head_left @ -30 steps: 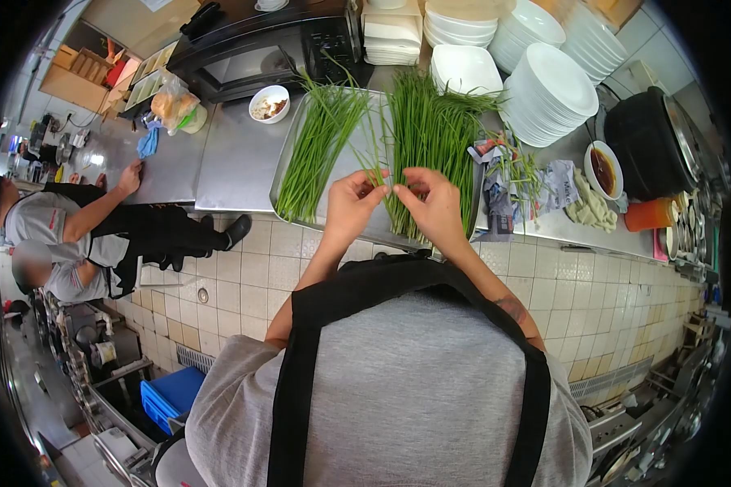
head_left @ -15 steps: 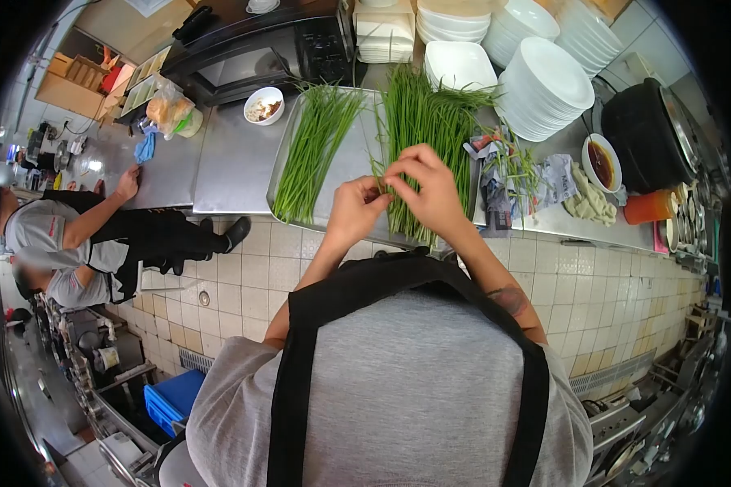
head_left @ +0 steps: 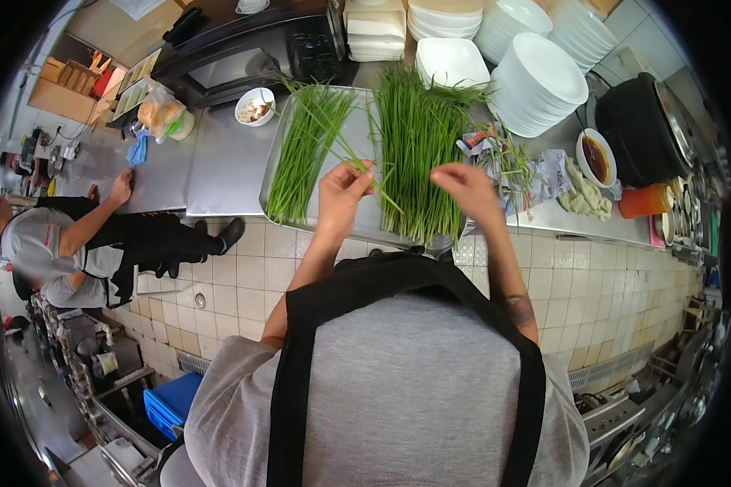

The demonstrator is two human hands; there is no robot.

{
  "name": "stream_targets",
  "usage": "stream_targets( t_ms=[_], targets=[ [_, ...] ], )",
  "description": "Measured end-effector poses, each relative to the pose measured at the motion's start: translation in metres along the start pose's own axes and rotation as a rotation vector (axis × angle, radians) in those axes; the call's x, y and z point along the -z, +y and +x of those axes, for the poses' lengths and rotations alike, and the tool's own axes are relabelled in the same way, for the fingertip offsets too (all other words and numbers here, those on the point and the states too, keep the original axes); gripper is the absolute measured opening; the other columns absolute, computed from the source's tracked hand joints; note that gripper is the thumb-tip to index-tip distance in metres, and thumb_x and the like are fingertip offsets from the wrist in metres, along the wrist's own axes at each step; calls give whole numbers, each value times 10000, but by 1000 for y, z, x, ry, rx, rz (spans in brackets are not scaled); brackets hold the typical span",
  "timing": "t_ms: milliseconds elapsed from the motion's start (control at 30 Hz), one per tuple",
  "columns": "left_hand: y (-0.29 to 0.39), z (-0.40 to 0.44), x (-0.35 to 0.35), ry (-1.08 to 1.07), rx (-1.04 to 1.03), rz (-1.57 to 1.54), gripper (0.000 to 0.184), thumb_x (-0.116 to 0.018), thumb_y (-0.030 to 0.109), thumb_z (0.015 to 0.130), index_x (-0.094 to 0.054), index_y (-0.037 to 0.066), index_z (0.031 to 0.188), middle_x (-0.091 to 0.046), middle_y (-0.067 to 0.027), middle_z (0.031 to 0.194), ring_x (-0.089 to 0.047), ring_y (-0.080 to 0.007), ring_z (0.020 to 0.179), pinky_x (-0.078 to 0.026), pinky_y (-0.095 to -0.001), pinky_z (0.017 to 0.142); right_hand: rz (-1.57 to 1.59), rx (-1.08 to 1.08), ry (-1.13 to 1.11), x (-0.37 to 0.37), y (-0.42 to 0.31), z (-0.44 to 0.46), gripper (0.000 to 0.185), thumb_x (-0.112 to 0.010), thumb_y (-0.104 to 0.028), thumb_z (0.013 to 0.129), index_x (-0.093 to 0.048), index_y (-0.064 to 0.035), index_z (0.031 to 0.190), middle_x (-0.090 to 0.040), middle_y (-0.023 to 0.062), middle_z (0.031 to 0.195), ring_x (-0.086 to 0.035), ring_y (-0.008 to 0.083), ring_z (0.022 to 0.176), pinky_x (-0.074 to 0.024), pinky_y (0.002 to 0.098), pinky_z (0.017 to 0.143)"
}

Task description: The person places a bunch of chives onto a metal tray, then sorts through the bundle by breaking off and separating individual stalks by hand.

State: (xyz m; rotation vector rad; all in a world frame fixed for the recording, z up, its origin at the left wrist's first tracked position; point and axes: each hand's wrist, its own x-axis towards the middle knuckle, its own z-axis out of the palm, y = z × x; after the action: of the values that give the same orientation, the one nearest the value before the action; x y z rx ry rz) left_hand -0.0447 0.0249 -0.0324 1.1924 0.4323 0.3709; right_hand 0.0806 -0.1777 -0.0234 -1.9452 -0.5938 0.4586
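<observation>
Long green stalks lie in two bunches on a metal tray [head_left: 364, 122]: a narrower left bunch [head_left: 300, 162] and a wider right bunch [head_left: 422, 154]. My left hand [head_left: 341, 199] pinches a few green stalks [head_left: 356, 159] over the middle of the tray; they slant from the left bunch toward the lower right. Above the right bunch's right side is my right hand [head_left: 471, 192], its fingers pressed together. Whether anything small is between those fingertips is too blurred to tell. Beside the tray, printed paper [head_left: 551, 174] carries loose green scraps [head_left: 516, 170].
Behind the tray stand a black microwave [head_left: 235, 69] and stacked white plates [head_left: 540, 81]. A small white bowl [head_left: 255, 107] is at the left; a bowl of brown sauce [head_left: 596, 158], a cloth [head_left: 585, 195] and a black cooker [head_left: 646, 130] are at the right. Two people [head_left: 57, 243] stand far left.
My right hand has moved away from my left hand, to the right. The stalks in my left hand now slant across the tray. The view has shifted slightly.
</observation>
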Motion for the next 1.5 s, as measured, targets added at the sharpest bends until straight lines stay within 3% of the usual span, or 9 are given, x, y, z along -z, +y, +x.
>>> stream_targets(
  t_ms=[200, 433, 633, 800, 867, 900, 1033, 1267, 1500],
  targets=[
    [-2, -8, -18, 34, -61, 61, 124, -619, 33, 825, -612, -23, 936, -594, -18, 736, -533, -74, 620, -457, -213, 581, 360, -47, -55, -71, -16, -7, 256, -663, -234, 816, -657, 20, 845, -639, 37, 707, -557, 82, 632, -446, 232, 588],
    [-6, 0, 7, 267, -94, -20, 137, -611, 57, 840, -614, -21, 953, -594, -27, 760, -535, -86, 640, -470, -236, 607, 462, 72, 15, -43, -16, -6, 193, -610, -174, 851, -621, 18, 865, -587, -1, 720, -515, 60, 684, -413, 220, 610],
    [12, 8, 26, 277, -149, -187, 159, -605, 60, 850, -608, -27, 983, -591, -39, 759, -546, -98, 633, -477, -242, 609, -274, 54, 213, 64, -18, -16, 190, -634, -165, 810, -640, 15, 869, -635, 74, 709, -571, 119, 631, -439, 268, 587],
    [22, 4, 13, 90, -164, -166, 170, -605, 44, 845, -608, -27, 999, -610, -47, 790, -553, -102, 651, -476, -246, 616, -983, -192, 40, 129, 64, 8, 188, -658, -144, 763, -659, -4, 888, -645, 154, 764, -623, 259, 654, -473, 333, 611],
    [23, 1, 4, 49, -184, -121, 175, -607, 41, 841, -608, -28, 1002, -615, -49, 794, -557, -103, 662, -470, -240, 619, -993, 34, 322, 115, 70, 4, 191, -640, -156, 790, -659, -9, 909, -636, 145, 812, -620, 246, 694, -467, 330, 625],
    [23, 0, 0, 34, -193, -96, 177, -609, 39, 840, -608, -28, 1004, -617, -50, 796, -559, -103, 668, -468, -237, 620, -988, 150, 456, 97, 60, 3, 193, -631, -163, 803, -659, -11, 920, -632, 140, 836, -618, 239, 714, -465, 329, 632],
    [18, -4, -8, -45, -179, -58, 174, -611, 32, 836, -609, -29, 998, -622, -45, 796, -555, -96, 677, -457, -224, 635, -100, 226, 54, 24, -21, -3, 192, -606, -161, 845, -662, -29, 972, -608, 71, 820, -562, 143, 731, -432, 266, 655],
    [14, -9, -16, -61, -188, -39, 163, -611, 19, 833, -611, -27, 989, -623, -39, 798, -549, -82, 678, -448, -217, 637, 103, 167, -136, -44, -54, -16, 136, -640, -115, 821, -668, 3, 881, -550, 23, 717, -458, 61, 582, -336, 219, 505],
    [9, -16, -18, -77, -151, -11, 130, -592, 4, 834, -625, -38, 952, -620, -54, 757, -566, -107, 679, -468, -234, 650, 201, 224, 48, -51, -49, -17, 111, -616, -93, 817, -662, 8, 814, -559, 40, 694, -468, 73, 566, -348, 232, 501]
  ],
)
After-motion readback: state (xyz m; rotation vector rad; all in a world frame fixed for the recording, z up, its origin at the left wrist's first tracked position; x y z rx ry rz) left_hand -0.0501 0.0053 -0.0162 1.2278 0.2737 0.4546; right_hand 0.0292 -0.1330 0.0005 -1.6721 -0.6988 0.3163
